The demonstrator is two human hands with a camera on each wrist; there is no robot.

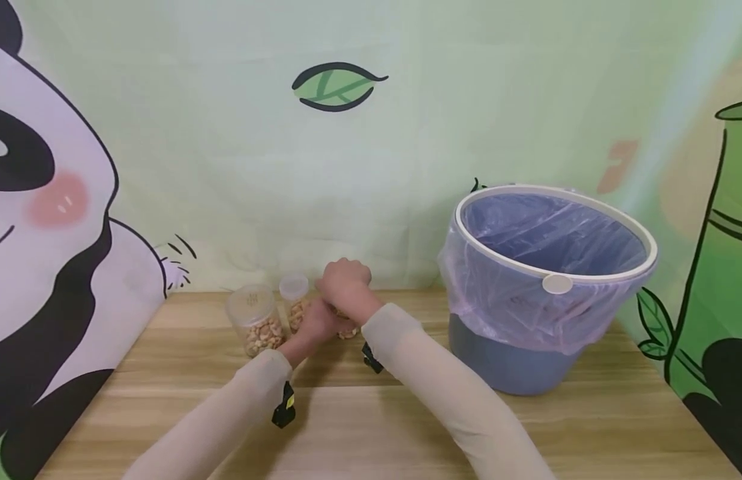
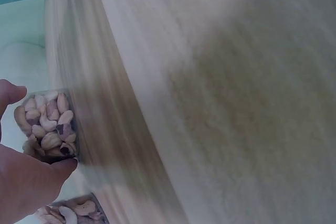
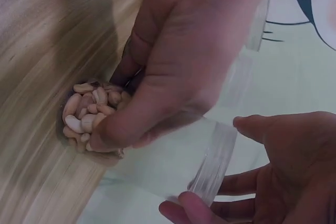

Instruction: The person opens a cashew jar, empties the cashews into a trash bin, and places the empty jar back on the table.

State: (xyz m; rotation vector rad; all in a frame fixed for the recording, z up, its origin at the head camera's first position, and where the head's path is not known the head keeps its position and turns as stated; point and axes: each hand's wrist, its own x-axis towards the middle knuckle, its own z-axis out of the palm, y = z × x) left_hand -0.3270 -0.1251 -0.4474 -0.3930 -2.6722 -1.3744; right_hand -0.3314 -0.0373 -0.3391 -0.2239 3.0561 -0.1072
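Note:
A clear jar of cashew nuts (image 3: 94, 111) stands upright on the wooden table, mostly covered by hands in the head view. My left hand (image 1: 319, 323) grips the body of this jar low down, thumb and fingers on either side of the nuts. Above it, my right hand (image 1: 347, 287) holds the ribbed clear lid (image 3: 215, 153) at the jar's top, its fingers and thumb around the rim. Just left of my left hand stands a second nut jar (image 1: 295, 310) with a pale lid. Farther left is a wider lidded nut jar (image 1: 263, 330).
At the right stands a blue-grey bin (image 1: 515, 357) with a translucent bag (image 1: 497, 290) folded over its white rim ring (image 1: 593, 272). A pale green printed cloth (image 1: 347, 173) hangs behind the wooden table (image 1: 359, 427).

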